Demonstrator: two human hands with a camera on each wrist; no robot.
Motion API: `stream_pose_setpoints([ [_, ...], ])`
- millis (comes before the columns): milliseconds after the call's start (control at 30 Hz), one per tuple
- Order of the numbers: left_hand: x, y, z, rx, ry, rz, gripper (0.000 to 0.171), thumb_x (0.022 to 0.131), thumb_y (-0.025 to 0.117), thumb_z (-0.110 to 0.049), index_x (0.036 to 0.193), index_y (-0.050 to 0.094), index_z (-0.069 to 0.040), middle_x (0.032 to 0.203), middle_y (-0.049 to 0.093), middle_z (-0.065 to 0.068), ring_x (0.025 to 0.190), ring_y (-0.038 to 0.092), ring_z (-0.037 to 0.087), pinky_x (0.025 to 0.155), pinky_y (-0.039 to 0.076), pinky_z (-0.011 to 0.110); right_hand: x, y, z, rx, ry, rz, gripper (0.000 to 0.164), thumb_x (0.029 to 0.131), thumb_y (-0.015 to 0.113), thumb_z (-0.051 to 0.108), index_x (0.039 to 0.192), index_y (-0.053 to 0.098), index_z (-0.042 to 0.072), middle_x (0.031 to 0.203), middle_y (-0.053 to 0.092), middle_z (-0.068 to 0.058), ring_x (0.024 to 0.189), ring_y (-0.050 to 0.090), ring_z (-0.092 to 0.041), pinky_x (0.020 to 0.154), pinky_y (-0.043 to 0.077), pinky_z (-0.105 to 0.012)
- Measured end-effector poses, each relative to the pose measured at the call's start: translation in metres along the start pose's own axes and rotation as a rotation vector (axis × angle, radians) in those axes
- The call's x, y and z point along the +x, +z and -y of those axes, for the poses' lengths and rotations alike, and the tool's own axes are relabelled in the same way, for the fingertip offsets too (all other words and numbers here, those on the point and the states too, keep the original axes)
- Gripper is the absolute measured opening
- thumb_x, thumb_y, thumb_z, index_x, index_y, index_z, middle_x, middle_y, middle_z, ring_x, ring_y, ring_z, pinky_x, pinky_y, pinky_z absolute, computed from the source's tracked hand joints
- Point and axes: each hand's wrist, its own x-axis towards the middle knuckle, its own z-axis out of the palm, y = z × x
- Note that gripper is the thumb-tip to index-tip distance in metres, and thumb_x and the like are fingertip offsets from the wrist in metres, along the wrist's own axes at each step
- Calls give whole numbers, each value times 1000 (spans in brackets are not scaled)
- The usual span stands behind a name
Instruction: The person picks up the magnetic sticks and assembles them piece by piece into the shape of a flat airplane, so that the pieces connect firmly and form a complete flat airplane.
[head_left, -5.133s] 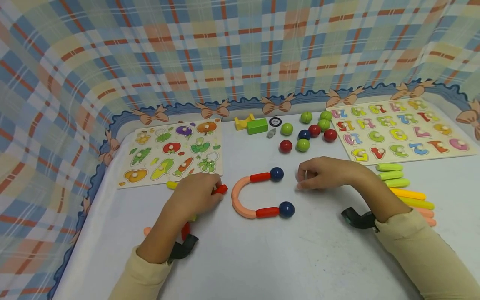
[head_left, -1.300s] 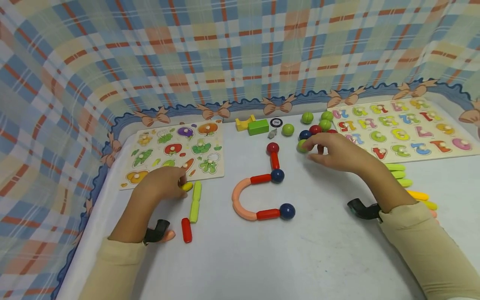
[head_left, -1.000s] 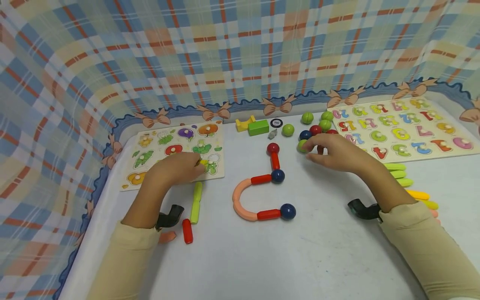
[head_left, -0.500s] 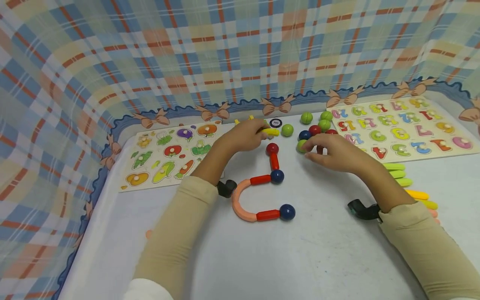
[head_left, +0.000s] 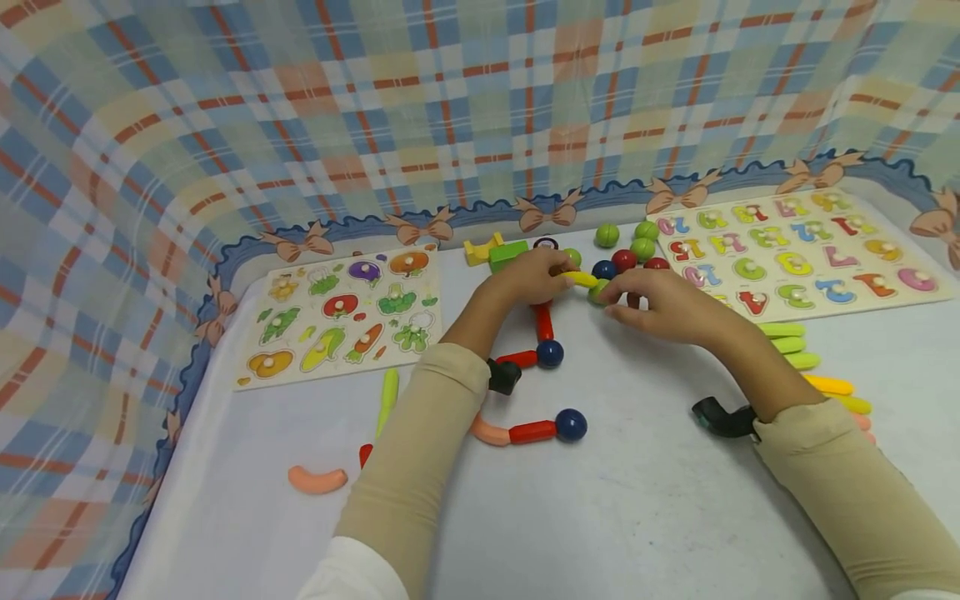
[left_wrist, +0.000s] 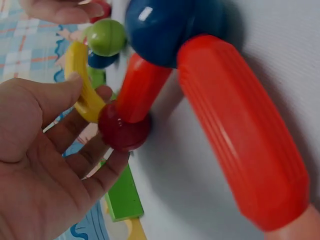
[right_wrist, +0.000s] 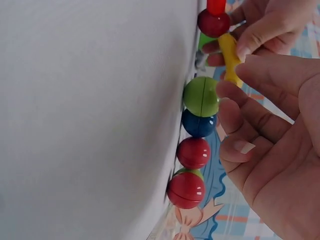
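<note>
The fingers of the left hand pinch 1 yellow stick between the 2 hands, over the bench. The right hand has loosely bent fingers just beside a green ball.

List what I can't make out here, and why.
Head: most of the red ball, hidden by the left hand.
Head: most of the pink curve, hidden by left sleeve and wrist camera.
Head: marking on the black disc, too small.
Left wrist: right hand, cut off by top edge.
Right wrist: red stick, cut off by top edge.
</note>
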Motion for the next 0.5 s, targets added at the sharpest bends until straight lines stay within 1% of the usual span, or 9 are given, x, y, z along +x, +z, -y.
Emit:
stream_pose_setpoints([
  [133,2,3,4,36,-49,-21,31,92,52,-24,121,56,-14,105,54,0,89,48,14,80,40,23,0,1,1,-9,-4,-4,21,82,65,11,103,65,9,97,62,2,78,50,-12,68,45,-32],
  [200,2,5,5,85,-67,-32,31,91,53,-25,119,57,-13,106,55,0,88,49,14,79,40,24,0,1,1,-14,2,-5,21,82,65,11,103,65,9,96,62,2,79,50,-13,68,45,-33],
  [267,2,6,6,131,-102,-45,31,89,55,-28,117,58,-13,105,56,-1,84,50,14,76,42,25,0,2,0,-18,15,-6,21,82,65,11,103,65,9,95,62,2,79,50,-13,68,45,-33],
  [400,0,10,5,271,-167,-86,29,86,60,-33,109,62,-15,96,58,-4,78,51,13,71,43,26,1,2,-1,-38,60,-22,20,82,65,11,102,65,10,90,60,2,76,49,-15,66,44,-32],
  [500,-2,13,3,382,-189,-122,27,84,61,-37,102,65,-16,86,58,-5,75,51,13,66,43,26,2,1,-1,-64,109,-45,24,82,65,13,105,64,11,87,58,0,72,48,-17,63,42,-32],
])
